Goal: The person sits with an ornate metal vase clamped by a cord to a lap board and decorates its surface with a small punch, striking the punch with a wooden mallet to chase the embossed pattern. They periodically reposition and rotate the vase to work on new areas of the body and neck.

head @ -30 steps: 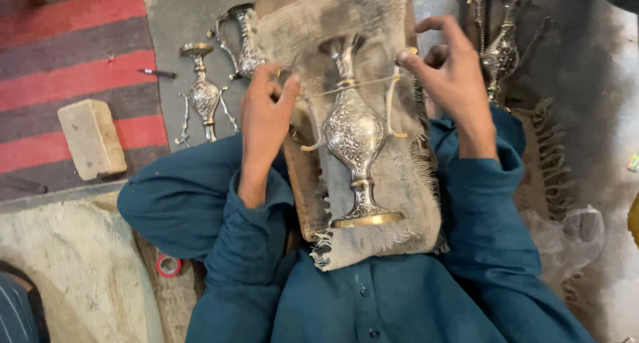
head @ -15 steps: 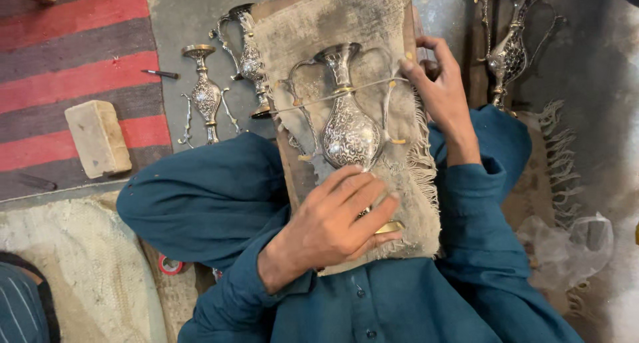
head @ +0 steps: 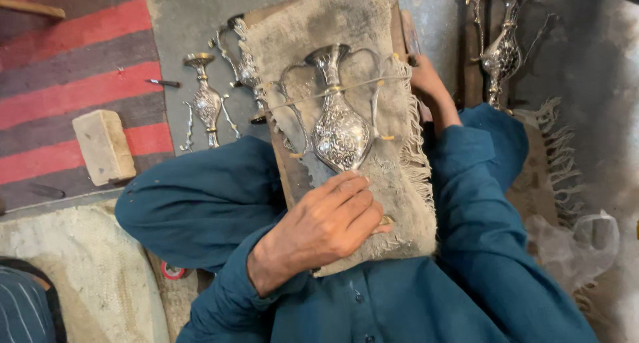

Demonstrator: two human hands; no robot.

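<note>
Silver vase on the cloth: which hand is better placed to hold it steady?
Left, probably. The left hand lies over the foot of the silver vase on the cloth, touching it. The right hand is at the board's far edge, apart from the vase and partly hidden.

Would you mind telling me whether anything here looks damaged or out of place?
Nothing looks broken. The burlap cloth under the silver vase is frayed along its right edge. The left hand covers the vase's base, and a thin rod lies across its neck.
</note>
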